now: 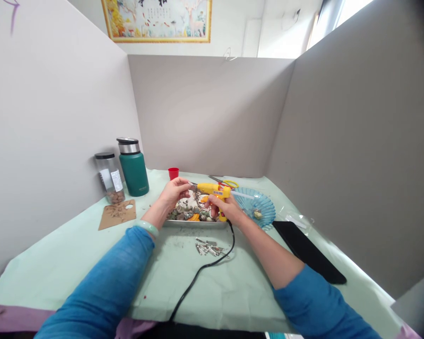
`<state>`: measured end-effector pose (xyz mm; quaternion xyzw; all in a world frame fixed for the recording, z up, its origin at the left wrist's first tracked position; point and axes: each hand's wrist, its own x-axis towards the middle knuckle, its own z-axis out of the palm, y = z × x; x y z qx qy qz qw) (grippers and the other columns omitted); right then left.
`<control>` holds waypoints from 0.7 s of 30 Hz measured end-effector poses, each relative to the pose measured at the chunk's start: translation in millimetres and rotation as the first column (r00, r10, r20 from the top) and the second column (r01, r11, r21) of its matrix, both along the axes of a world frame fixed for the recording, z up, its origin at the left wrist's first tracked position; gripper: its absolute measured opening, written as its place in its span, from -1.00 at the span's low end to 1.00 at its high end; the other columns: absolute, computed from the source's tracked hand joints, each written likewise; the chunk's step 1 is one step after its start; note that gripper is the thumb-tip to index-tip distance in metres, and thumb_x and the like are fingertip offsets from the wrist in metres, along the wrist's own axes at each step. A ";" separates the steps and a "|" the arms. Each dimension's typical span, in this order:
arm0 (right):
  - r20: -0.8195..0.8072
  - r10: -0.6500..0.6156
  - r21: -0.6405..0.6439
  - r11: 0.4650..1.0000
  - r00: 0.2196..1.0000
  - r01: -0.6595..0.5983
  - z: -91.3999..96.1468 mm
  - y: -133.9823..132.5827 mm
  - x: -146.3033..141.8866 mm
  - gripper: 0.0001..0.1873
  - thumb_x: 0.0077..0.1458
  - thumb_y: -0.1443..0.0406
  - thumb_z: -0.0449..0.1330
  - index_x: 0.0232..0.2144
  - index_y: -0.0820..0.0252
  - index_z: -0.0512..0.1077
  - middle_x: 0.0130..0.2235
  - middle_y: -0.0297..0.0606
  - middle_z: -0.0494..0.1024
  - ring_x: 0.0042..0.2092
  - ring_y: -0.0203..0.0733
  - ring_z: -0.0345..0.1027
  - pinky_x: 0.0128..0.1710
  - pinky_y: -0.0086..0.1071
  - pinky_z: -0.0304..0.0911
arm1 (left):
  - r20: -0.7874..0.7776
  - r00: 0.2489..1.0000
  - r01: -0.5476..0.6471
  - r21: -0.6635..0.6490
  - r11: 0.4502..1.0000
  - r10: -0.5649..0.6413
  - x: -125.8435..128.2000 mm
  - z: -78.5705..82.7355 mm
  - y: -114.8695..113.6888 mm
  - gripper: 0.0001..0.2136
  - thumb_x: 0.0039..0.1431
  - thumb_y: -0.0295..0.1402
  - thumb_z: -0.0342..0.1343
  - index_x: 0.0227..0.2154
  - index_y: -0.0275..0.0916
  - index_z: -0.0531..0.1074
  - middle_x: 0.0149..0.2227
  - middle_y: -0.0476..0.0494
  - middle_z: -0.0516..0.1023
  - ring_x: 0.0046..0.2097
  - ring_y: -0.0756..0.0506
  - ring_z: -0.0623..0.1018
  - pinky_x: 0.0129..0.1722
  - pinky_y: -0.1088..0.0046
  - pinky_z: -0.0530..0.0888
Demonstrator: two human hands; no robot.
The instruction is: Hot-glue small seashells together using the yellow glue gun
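Observation:
My right hand (228, 208) is wrapped round the grip of a yellow hot glue gun (210, 189), whose nozzle points left. A clear glue stick (243, 195) juts from its back end, and a black cord (202, 269) runs down to the table's front edge. At the nozzle tip, my left hand (176, 190) is closed in a pinch; what sits between the fingers is too small to make out. Beneath both hands lies a shallow metal tray (194, 224) with small stones (183, 213) and orange pieces (194, 217) in it.
Small grey-white sticks (209, 247) lie before the tray. To the left stand a green bottle (134, 172), a clear jar (109, 176) and a brown card (117, 215). A red cup (173, 173) and scissors (229, 183) are behind; a blue plate (266, 207) and black slab (307, 252) lie right.

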<state>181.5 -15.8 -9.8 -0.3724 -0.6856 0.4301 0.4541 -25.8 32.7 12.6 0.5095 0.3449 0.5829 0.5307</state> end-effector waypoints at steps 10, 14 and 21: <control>-0.424 -0.146 -0.187 0.980 0.894 0.071 2.3 4.6 -15.9 -0.65 -0.11 0.09 0.37 -0.35 0.16 0.42 -0.31 -0.23 0.62 -0.53 -0.35 0.38 -0.62 -0.49 0.26 | -0.084 0.987 0.143 0.112 0.983 -0.134 6.7 -5.6 1.0 -0.74 -0.21 -0.33 0.42 -0.46 -0.28 0.48 -0.58 0.05 0.44 -0.61 0.11 0.33 -0.57 0.53 0.37; -0.487 -0.129 -0.274 0.962 0.864 -0.011 6.3 -0.1 -19.9 -0.70 -0.12 0.19 0.36 -0.37 0.17 0.37 -0.40 -0.29 0.59 -0.58 -0.40 0.31 -0.66 -0.52 0.22 | -0.159 0.962 0.243 0.118 0.963 -0.223 14.3 -5.7 -6.7 -0.79 -0.18 -0.35 0.41 -0.48 -0.27 0.51 -0.56 0.04 0.44 -0.60 0.11 0.32 -0.54 0.52 0.37; -0.516 -0.012 -0.326 0.928 0.857 -0.183 9.4 -3.7 -16.6 -0.64 -0.22 0.28 0.41 -0.39 0.17 0.32 -0.65 -0.54 0.31 -0.66 -0.45 0.14 -0.67 -0.55 0.14 | -0.216 0.920 0.348 0.072 0.935 -0.326 16.2 -3.8 -15.8 -0.81 -0.16 -0.35 0.41 -0.46 -0.27 0.55 -0.51 -0.02 0.50 -0.54 0.08 0.38 -0.51 0.53 0.34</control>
